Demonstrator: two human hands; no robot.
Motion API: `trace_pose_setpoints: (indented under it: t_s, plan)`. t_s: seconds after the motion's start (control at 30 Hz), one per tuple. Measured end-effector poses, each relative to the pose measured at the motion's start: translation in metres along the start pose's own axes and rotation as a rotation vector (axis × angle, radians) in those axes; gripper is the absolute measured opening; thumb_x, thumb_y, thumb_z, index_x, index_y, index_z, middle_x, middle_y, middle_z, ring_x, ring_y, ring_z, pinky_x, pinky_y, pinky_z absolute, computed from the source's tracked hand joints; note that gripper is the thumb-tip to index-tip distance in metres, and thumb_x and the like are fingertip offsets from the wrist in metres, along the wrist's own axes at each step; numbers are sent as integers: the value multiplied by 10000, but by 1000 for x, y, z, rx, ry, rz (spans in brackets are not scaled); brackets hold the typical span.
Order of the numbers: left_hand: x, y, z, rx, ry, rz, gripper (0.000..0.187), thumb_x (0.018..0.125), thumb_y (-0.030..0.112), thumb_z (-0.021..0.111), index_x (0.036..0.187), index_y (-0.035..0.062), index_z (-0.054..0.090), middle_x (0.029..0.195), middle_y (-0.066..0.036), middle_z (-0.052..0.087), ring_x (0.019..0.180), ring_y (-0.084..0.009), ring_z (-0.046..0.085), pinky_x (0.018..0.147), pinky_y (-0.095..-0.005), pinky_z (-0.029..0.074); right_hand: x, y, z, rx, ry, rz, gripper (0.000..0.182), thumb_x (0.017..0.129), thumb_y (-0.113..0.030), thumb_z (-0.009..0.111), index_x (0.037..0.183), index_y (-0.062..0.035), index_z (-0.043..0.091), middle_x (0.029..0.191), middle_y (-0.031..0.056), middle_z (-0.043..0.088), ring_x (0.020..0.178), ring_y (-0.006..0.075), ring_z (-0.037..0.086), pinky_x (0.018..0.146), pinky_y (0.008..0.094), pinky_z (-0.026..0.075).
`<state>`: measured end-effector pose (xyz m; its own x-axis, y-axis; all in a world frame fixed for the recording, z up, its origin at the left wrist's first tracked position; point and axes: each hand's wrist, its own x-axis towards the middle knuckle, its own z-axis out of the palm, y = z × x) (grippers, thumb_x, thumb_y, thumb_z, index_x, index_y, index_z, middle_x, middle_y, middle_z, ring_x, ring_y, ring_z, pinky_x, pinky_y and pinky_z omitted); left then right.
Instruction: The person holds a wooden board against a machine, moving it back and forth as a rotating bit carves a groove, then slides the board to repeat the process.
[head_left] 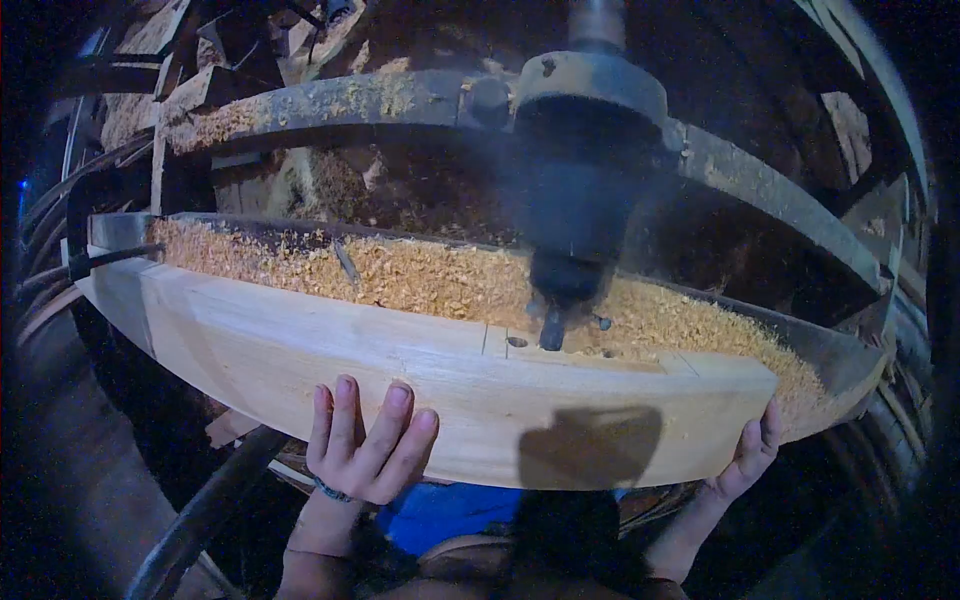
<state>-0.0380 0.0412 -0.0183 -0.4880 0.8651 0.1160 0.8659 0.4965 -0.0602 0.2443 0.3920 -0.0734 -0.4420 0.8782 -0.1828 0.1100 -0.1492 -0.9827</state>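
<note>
A long pale wooden beam [250, 335] lies lengthwise beneath a drill chuck [575, 180]. The drill bit [551, 330] meets the beam's top edge, between one hole [517, 342] on its left and another on its right. Pencil lines cross that edge near the holes. Against the beam's near face rests my left hand [370, 450], fingers stretched out and apart, its thumb hidden. My right hand [745, 460] has its fingers bent around the lower right end of the beam; its palm is mostly out of sight.
Wood chips [430, 275] are heaped along the worktable behind the beam. A curved metal bar [330, 105] runs behind the chuck, dusted with chips. At the lower left a dark metal rod [215, 510] slants upward. Wood scraps [140, 100] lie at the upper left.
</note>
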Motion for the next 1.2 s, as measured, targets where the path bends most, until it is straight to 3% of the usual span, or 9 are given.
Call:
trace_pose_setpoints:
  t_s: [0.2,0.3,0.5,0.7,0.8,0.9,1.0,1.1,1.2]
  plan:
    - [13,-3,3,-18,46,-26,344,878,234,657,1221,206,663,1333,-68,644,1253,-483,545,1074,-615,407,19,-18,20,-96,-99,-23,436,966,-68,585,1373,56,493,1325,171,589,1173,252,610,1003,368,504]
    - [20,-4,6,-25,97,-35,307,865,226,668,1170,204,693,1310,-65,660,1254,-472,551,1081,-606,401,19,-16,41,-69,-3,-101,398,967,-61,586,1340,62,520,1285,162,610,1139,232,619,982,350,506]
    - [28,-4,14,-38,232,-56,290,863,219,674,1150,192,710,1294,-50,672,1252,-435,567,1086,-582,396,32,-14,38,-67,79,16,352,963,-71,614,1291,48,569,1237,140,642,1116,199,624,974,342,504]
    - [33,-7,14,8,190,-50,431,946,497,551,1229,202,688,1353,-62,634,1269,-432,551,1082,-579,381,36,-26,49,-60,-105,-26,500,976,-183,627,1407,27,482,1360,131,570,1222,202,558,1056,343,436]
    - [39,-7,-9,-158,7,-56,727,915,717,410,1361,172,587,1503,-127,488,1403,-451,393,1153,-620,236,32,-35,58,-95,-244,-72,612,951,-173,632,1469,54,399,1407,161,535,1271,224,531,1088,343,399]
    - [37,-9,-15,-63,-149,-16,955,831,861,226,1466,193,476,1600,-130,335,1471,-455,253,1161,-656,145,31,-27,44,-97,-265,-13,646,947,-187,633,1486,56,375,1446,159,503,1299,222,505,1100,333,376]
    - [31,-9,-14,-63,-180,-5,925,838,851,265,1482,212,448,1609,-132,314,1478,-458,230,1152,-680,125,24,-26,43,-152,-198,17,659,945,-201,636,1492,51,369,1461,167,489,1312,221,493,1104,344,372]
    - [28,-2,-24,-110,-216,-40,685,912,690,456,1431,244,498,1577,-136,372,1464,-452,269,1155,-673,145,9,-29,38,-158,-225,91,707,957,-290,665,1505,31,355,1459,142,490,1312,218,489,1096,343,381]
    - [-1,7,-6,-2,-95,-10,510,905,418,667,1371,263,532,1541,-142,427,1444,-455,312,1153,-670,171,-23,-27,26,-209,-229,35,646,985,-257,617,1501,35,360,1448,144,503,1302,223,499,1093,343,383]
